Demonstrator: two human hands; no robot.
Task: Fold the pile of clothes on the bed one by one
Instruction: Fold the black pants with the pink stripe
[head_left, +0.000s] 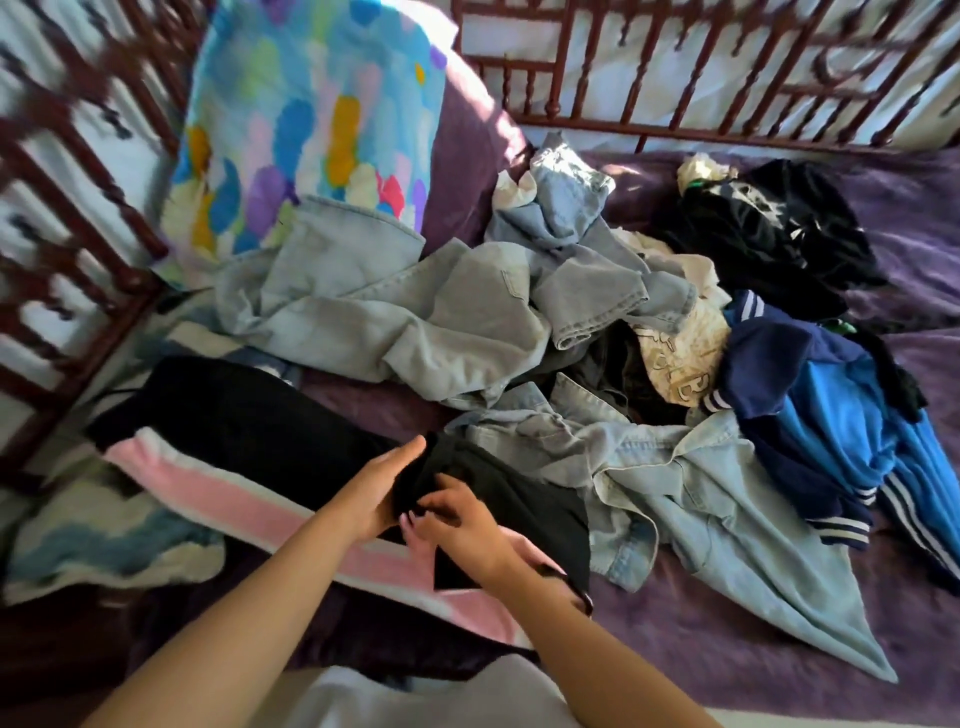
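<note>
Soft black garment (249, 421) under your hands: take it by a firm edge

It looks light and limp, so it should sag wherever you leave it unsupported; a hem or waistband would give the surest hold. It is black with a pink, white-edged stripe, stretched across the near left of the purple bed (727, 613). Your right hand (462, 525) pinches its bunched cloth. Your left hand (382, 491) lies against the fold with its fingers hidden, so its grip cannot be told. The unfolded pile (519, 291) lies just beyond.
</note>
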